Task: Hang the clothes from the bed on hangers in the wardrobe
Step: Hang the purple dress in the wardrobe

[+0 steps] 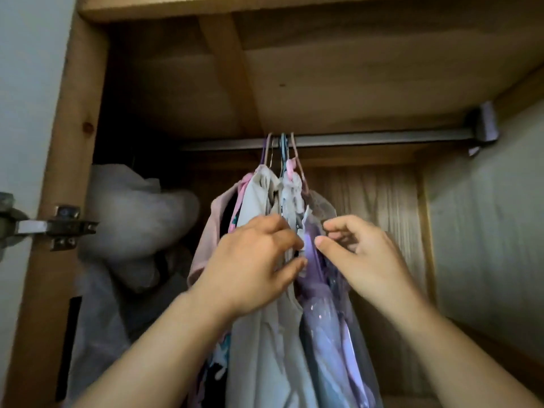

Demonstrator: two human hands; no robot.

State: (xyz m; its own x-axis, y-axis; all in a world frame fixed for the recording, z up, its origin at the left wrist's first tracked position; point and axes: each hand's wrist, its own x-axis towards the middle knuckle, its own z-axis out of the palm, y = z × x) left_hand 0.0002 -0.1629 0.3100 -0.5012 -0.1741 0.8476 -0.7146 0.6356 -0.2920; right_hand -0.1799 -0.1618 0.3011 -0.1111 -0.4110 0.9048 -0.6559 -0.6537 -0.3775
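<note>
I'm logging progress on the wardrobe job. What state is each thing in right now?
Rail: mounted, right stretch bare.
Hangers: hooked on the rail, bunched together.
Clothes: hanging, pressed close.
Lilac garment: hanging, rightmost.
Left hand: fingers curled into the clothes.
Right hand: pinching the lilac garment.
White bundle: stuffed at left.

the rail [368, 140] runs bare from the hanger hooks [282, 145] toward 3 o'clock, with open room beneath it to the wardrobe's right wall [485, 219]. toward 9 o'clock a pale bundle [132, 219] fills the space beside the bunched hanging clothes [265, 334].
</note>
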